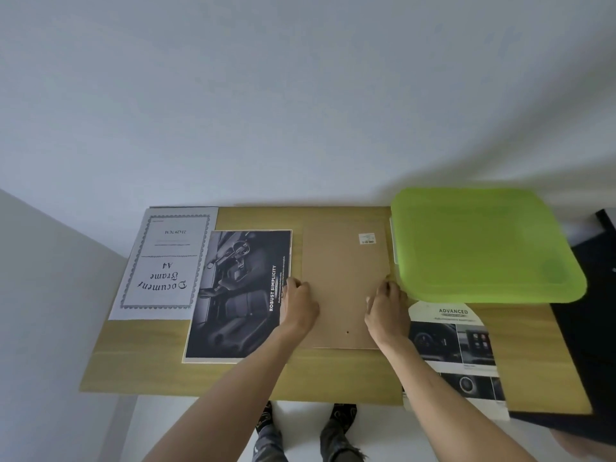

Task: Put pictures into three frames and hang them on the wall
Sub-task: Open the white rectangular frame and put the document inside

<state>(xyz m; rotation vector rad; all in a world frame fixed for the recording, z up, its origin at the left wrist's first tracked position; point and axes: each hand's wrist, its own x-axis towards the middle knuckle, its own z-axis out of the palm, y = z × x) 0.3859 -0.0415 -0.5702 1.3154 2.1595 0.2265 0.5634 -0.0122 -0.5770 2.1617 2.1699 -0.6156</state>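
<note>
Pale bare wall (300,95) behind; wooden table (233,378) pushed against it. Green plastic lid (483,245), rounded, far right, hiding part of a brochure (450,345) that ran off the near edge. Flat brown backing board (343,281) at centre, gripped at its sides by left hand (298,303) and right hand (386,305), fingers curled. Glossy dark print (240,295) left of it, overlapping a white insert (163,265).
</note>
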